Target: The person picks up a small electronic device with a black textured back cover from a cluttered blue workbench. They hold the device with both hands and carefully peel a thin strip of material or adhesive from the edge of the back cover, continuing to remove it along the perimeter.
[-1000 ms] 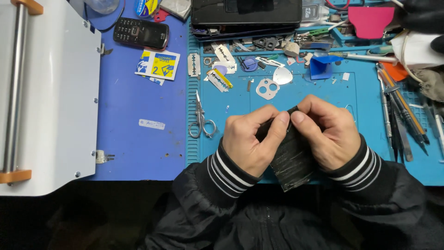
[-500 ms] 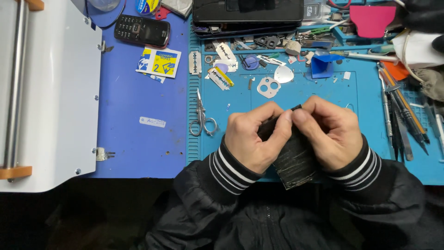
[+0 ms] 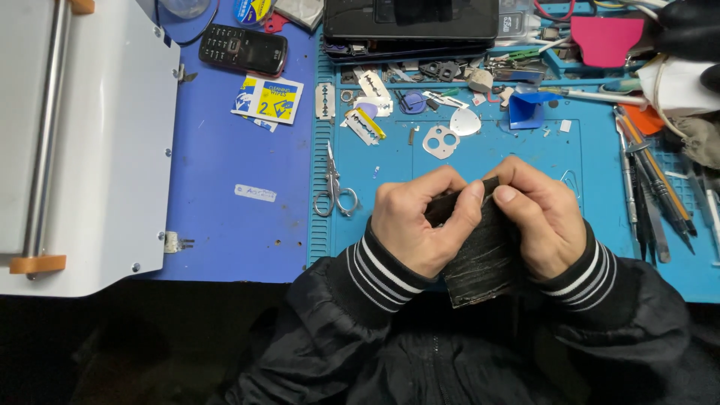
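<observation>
The desk [image 3: 225,240] is blue, with a lighter blue mat [image 3: 390,165] over its right part. On it lie small scissors [image 3: 334,191], a dark keypad phone [image 3: 242,49], yellow wipe packets [image 3: 268,99], razor blades [image 3: 365,125] and tweezers [image 3: 649,195].

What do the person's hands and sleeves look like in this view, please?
Both the left hand and the right hand are bare, with no gloves or rings showing. The arms are covered by a black jacket with a matt fabric, ending in ribbed black cuffs banded with thin white stripes.
</observation>
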